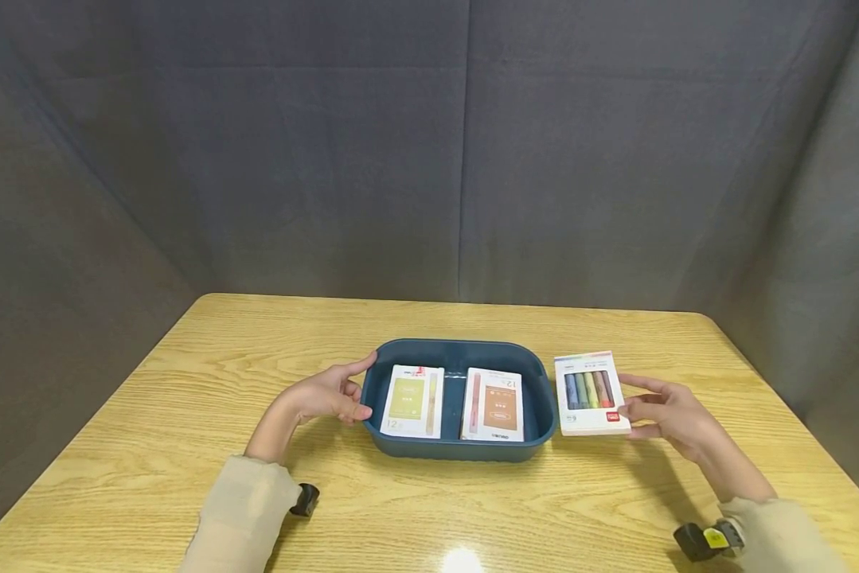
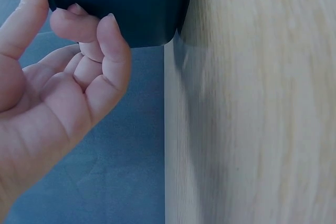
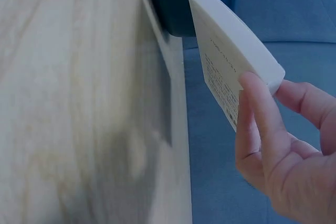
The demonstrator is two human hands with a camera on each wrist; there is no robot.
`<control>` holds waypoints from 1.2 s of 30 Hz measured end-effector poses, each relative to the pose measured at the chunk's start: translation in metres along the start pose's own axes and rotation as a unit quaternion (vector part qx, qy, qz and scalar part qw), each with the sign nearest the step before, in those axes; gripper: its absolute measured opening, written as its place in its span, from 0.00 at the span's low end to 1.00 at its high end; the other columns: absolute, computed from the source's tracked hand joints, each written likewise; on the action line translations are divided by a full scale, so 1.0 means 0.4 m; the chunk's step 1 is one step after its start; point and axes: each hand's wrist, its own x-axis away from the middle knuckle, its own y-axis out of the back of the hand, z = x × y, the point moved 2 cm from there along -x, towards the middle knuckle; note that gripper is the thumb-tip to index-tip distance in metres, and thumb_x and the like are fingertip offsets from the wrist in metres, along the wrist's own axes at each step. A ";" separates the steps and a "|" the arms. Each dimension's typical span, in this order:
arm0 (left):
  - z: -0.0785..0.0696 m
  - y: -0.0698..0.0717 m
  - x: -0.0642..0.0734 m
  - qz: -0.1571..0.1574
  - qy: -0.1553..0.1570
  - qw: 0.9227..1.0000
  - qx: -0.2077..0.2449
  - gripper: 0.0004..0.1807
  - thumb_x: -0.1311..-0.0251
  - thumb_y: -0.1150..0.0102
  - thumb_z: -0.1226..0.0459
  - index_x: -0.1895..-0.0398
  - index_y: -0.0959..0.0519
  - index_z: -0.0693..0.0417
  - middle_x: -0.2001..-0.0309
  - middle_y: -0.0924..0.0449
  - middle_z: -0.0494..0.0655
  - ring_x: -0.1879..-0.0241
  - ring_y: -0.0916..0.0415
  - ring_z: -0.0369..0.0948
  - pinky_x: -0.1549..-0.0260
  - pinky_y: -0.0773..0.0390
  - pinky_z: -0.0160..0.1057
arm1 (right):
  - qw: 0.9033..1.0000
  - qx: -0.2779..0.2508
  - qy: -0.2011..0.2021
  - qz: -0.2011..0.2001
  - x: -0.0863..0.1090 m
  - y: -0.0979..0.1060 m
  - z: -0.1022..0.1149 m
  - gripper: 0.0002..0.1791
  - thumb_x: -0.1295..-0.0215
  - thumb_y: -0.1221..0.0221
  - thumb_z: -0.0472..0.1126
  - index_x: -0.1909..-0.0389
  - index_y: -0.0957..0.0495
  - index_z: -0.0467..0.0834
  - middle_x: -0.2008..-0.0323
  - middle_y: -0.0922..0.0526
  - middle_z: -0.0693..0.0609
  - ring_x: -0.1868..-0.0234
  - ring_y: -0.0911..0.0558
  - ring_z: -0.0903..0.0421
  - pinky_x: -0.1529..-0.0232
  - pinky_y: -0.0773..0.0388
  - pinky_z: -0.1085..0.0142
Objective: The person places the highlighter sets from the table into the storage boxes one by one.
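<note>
A dark blue plastic bin (image 1: 465, 450) stands on the table in the head view. At its left end my left hand (image 1: 332, 394) grips the rim, thumb toward the front corner; the left wrist view shows curled fingers (image 2: 113, 45) against its outer wall. Inside lie two white boxes, one with a yellow-green panel (image 1: 405, 398), one with an orange-brown panel (image 1: 501, 403). To the right of the bin, my right hand (image 1: 665, 414) pinches a white box of coloured sticks (image 1: 570, 422) by its right edge. In the right wrist view this box (image 3: 226, 40) is tilted above the table.
The wooden table (image 1: 207, 382) has a light grain, and its far edge meets a grey curtain (image 1: 329, 159). More curtain hangs at both sides. A black wrist strap (image 1: 697, 543) shows at the right sleeve, another black piece (image 1: 305, 500) at the left one.
</note>
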 end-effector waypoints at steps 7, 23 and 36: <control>0.002 0.001 -0.002 0.002 0.001 1.000 -0.003 0.51 0.50 0.38 0.71 0.31 0.64 0.58 0.81 0.37 0.47 0.85 0.40 0.37 0.73 0.28 0.39 | 0.999 -0.048 0.021 0.005 0.004 0.020 0.009 0.30 0.41 0.49 0.26 0.39 0.47 0.25 0.66 0.23 0.46 0.67 0.20 0.54 0.67 0.23 0.60; 0.002 0.003 -0.002 0.000 0.006 1.000 0.000 0.52 0.51 0.37 0.71 0.31 0.64 0.58 0.81 0.35 0.47 0.83 0.38 0.39 0.74 0.29 0.38 | 0.989 -0.137 0.053 0.034 0.011 0.020 0.038 0.21 0.39 0.50 0.25 0.60 0.22 0.55 0.63 0.22 0.50 0.65 0.20 0.54 0.67 0.23 0.63; 0.001 0.002 -0.001 0.002 0.007 1.000 0.006 0.51 0.50 0.40 0.74 0.31 0.65 0.58 0.82 0.36 0.47 0.84 0.38 0.39 0.76 0.31 0.37 | 0.991 -0.118 0.057 0.022 -0.005 -0.044 0.050 0.20 0.41 0.48 0.26 0.51 0.26 0.50 0.61 0.24 0.49 0.64 0.20 0.54 0.66 0.23 0.62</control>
